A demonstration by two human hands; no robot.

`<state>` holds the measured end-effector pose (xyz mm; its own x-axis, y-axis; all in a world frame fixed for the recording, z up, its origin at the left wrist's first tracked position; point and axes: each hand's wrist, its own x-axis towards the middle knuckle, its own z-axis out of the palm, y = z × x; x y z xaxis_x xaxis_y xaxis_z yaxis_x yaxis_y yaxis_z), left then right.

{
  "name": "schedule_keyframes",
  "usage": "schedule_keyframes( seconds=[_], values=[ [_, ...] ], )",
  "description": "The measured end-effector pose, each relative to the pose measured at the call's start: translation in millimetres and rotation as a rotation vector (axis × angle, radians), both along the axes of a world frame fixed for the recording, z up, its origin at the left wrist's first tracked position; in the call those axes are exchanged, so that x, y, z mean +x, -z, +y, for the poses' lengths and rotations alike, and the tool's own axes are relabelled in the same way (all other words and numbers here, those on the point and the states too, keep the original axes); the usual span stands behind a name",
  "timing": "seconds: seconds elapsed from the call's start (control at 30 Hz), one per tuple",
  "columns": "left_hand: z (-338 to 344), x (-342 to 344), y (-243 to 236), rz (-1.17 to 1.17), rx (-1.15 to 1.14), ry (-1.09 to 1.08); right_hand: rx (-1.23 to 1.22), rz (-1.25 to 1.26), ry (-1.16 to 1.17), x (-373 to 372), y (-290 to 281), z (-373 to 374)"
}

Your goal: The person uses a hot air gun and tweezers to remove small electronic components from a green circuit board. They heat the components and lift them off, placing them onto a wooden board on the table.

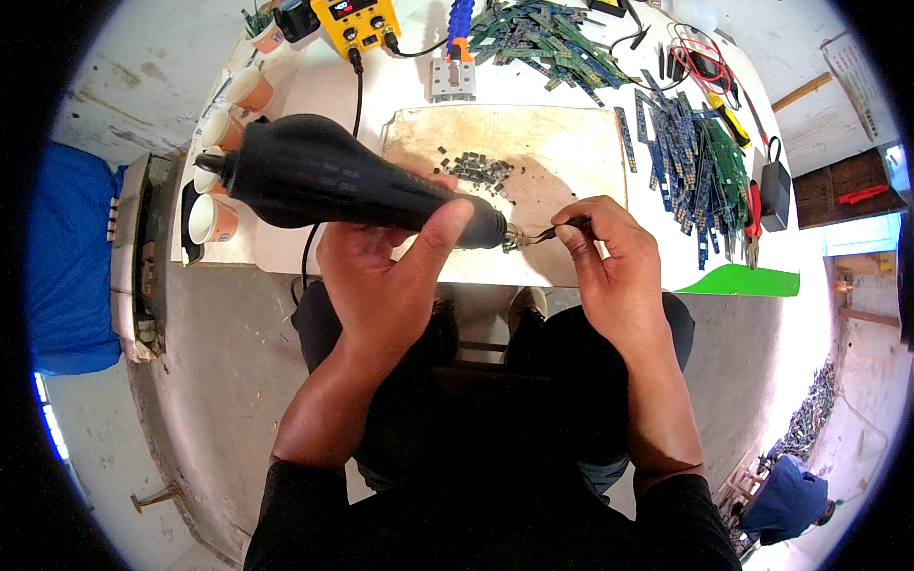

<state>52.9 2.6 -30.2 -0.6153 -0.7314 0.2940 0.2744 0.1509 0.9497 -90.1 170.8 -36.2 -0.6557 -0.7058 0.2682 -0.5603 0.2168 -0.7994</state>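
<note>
My left hand [379, 276] is wrapped round a black hot air gun [333, 176], held slantwise above the near edge of the table. Its metal nozzle [514, 236] points to the right. In a pinch, my right hand [619, 266] grips dark tweezers [562, 228], whose tips meet the nozzle's end. Whether a small part sits between those tips, I cannot make out. Beyond the gun, a pile of small dark chips [481, 169] lies on a stained, pale brown board [571, 143].
Circuit board strips are heaped at the back [543, 38] and right [700, 162]. A yellow control station [354, 24] stands at the back left; paper cups [213, 221] line the left edge. Red-handled pliers [753, 224] lie far right. A person [785, 500] is at the lower right.
</note>
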Motion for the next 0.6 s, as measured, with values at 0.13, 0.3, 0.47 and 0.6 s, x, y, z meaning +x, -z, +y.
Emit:
schedule_keyframes(
  seconds=[0.13,0.3,0.47,0.6],
  values=[
    [-0.9,1.7,0.7,-0.010,-0.010,-0.018,0.003,0.001,0.004,-0.1,0.3,0.5],
    [-3.8,2.2,0.9,-0.017,-0.031,-0.027,0.006,0.004,0.000,-0.5,0.3,0.3],
    [-1.8,0.1,-0.7,0.005,0.002,-0.029,0.016,-0.006,0.006,0.2,0.1,0.5],
    [-3.0,1.8,0.1,-0.012,-0.021,-0.008,0.033,-0.019,0.011,0.5,-1.3,1.0]
  ],
)
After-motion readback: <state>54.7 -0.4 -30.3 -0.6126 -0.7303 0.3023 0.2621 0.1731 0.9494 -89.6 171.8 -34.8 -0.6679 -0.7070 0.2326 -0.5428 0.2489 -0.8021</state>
